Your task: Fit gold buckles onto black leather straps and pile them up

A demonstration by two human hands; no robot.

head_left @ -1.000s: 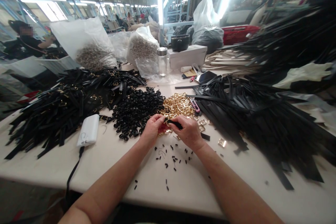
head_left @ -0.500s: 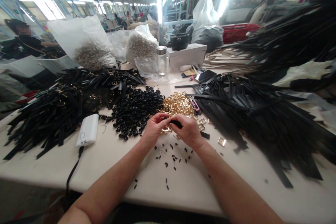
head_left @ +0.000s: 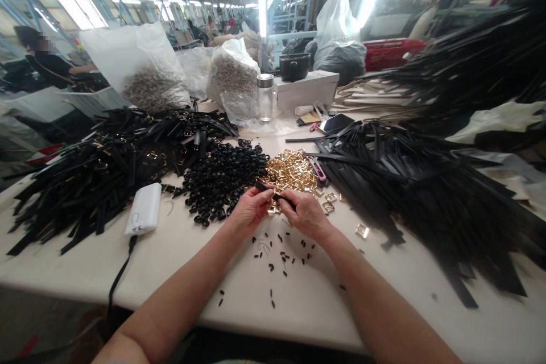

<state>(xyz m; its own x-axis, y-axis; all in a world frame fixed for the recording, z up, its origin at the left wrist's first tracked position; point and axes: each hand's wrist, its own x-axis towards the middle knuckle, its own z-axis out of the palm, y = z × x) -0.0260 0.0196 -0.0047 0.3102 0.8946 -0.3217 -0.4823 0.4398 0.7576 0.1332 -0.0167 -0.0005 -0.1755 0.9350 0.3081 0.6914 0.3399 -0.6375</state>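
Observation:
Both hands meet over the front of a heap of gold buckles point(head_left: 292, 169). Between them is a short black strap point(head_left: 261, 186), its end sticking out past the left fingers. My left hand point(head_left: 251, 207) pinches the strap between thumb and fingers. Closed on the strap's other part, my right hand point(head_left: 305, 210) hides most of it. A bit of gold metal shows at the fingertips, too small to make out fully. Left of the hands lies a pile of black loops point(head_left: 226, 179). Small black scraps point(head_left: 284, 256) are scattered on the table below the wrists.
Finished-looking straps with buckles point(head_left: 98, 170) are heaped at left, long black straps point(head_left: 396, 182) at right. A white power bank point(head_left: 144, 209) with a cord lies front left. Pink-handled snips point(head_left: 318, 169), a glass bottle point(head_left: 265, 99) and a white box point(head_left: 305, 91) stand or lie further back.
The strap's end now sticks out up and left beyond my left fingers. A black piece that lay by my right wrist is no longer visible. The view has shifted slightly.

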